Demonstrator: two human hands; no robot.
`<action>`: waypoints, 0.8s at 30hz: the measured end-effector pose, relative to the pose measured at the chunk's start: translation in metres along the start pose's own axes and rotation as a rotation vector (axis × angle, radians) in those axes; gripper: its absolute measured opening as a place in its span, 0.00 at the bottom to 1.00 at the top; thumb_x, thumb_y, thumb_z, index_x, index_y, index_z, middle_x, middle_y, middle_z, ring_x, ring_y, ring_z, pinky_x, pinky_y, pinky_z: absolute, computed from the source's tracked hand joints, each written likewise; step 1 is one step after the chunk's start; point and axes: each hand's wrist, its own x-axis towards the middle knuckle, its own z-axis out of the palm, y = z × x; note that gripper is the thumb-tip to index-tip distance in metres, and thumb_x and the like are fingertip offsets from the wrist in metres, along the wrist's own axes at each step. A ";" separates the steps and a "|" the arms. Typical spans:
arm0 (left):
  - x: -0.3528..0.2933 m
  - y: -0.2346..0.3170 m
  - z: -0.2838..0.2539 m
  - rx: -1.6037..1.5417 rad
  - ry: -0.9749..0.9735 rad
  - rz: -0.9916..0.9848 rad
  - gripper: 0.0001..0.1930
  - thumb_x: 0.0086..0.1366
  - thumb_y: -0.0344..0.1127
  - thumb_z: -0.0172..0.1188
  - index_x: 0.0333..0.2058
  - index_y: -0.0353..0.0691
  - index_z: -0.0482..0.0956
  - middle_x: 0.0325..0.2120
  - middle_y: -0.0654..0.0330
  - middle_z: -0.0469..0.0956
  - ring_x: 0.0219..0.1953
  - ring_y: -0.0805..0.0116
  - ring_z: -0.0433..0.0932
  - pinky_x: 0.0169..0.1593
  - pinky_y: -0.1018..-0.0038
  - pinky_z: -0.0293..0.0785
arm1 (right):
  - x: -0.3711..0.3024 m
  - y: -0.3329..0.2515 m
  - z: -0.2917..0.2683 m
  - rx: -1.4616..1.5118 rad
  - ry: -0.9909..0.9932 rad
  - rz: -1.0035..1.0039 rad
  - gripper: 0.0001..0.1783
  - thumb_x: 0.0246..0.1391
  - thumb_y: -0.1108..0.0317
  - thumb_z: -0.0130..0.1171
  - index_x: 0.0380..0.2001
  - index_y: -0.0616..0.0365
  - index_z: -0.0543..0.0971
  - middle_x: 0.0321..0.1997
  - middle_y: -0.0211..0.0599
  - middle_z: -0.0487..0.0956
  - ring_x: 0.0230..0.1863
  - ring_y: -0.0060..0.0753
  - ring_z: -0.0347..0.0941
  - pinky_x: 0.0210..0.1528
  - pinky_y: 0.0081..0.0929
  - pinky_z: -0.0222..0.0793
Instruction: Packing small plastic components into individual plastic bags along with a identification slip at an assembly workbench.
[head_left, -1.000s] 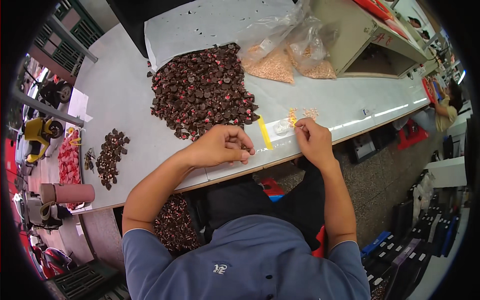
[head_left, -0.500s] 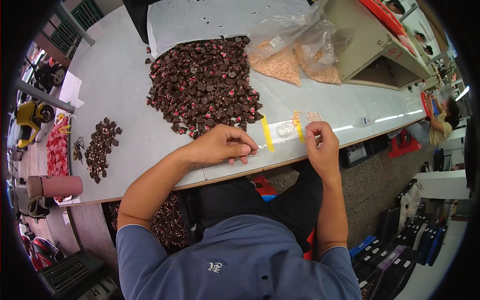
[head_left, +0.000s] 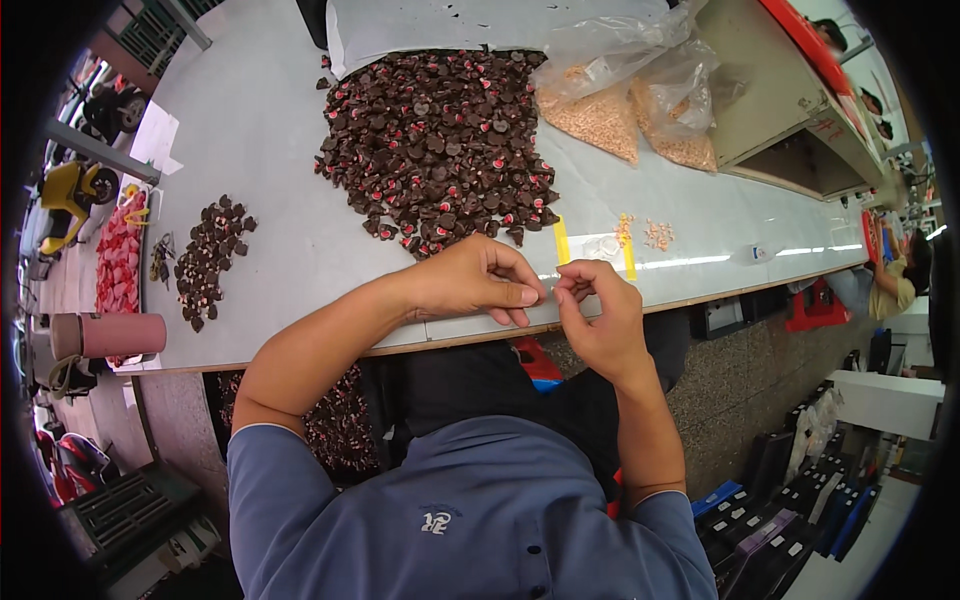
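While the left hand point(head_left: 475, 283) curls almost closed near the dark pieces point(head_left: 440, 150), the right hand point(head_left: 606, 318) curls beside it; I can't tell if either holds anything.

1. Cannot tell, just below the pile point(head_left: 440, 150), whether pinching anything with the left hand point(head_left: 478, 285); too small to make out.
2. Nor with the right hand point(head_left: 605, 315), below and right of the pile.
3. Too glassy and small to identify: the clear piece point(head_left: 602, 247) right of the pile's lower end.
4. Cut off by the top edge: the sheet point(head_left: 400, 28) above the pile and the box point(head_left: 745, 90) right of it, dark inside.
5. Partly hidden behind the left forearm point(head_left: 340, 325): dark bits point(head_left: 335, 435) below and left of the pile.
6. Too small to read closely: a co-worker point(head_left: 890, 292), far right of the pile.
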 end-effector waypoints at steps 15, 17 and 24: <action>-0.001 0.001 0.002 0.025 -0.012 -0.007 0.11 0.66 0.33 0.63 0.41 0.31 0.80 0.36 0.55 0.82 0.35 0.68 0.84 0.38 0.77 0.81 | 0.009 -0.005 -0.003 -0.203 -0.113 -0.279 0.14 0.45 0.86 0.60 0.37 0.66 0.76 0.30 0.43 0.78 0.29 0.42 0.78 0.31 0.31 0.73; -0.002 0.001 0.002 0.032 -0.025 -0.012 0.11 0.66 0.33 0.63 0.41 0.31 0.80 0.36 0.56 0.82 0.36 0.69 0.84 0.39 0.78 0.81 | 0.009 -0.006 -0.002 -0.206 -0.117 -0.297 0.14 0.45 0.86 0.60 0.37 0.65 0.76 0.30 0.43 0.78 0.29 0.43 0.78 0.31 0.31 0.73; 0.001 0.000 0.000 -0.006 -0.013 -0.010 0.10 0.65 0.33 0.64 0.40 0.31 0.80 0.34 0.56 0.82 0.36 0.68 0.84 0.38 0.78 0.80 | 0.012 -0.008 0.002 -0.184 -0.078 -0.312 0.13 0.45 0.87 0.60 0.37 0.65 0.77 0.30 0.43 0.78 0.29 0.43 0.78 0.30 0.32 0.73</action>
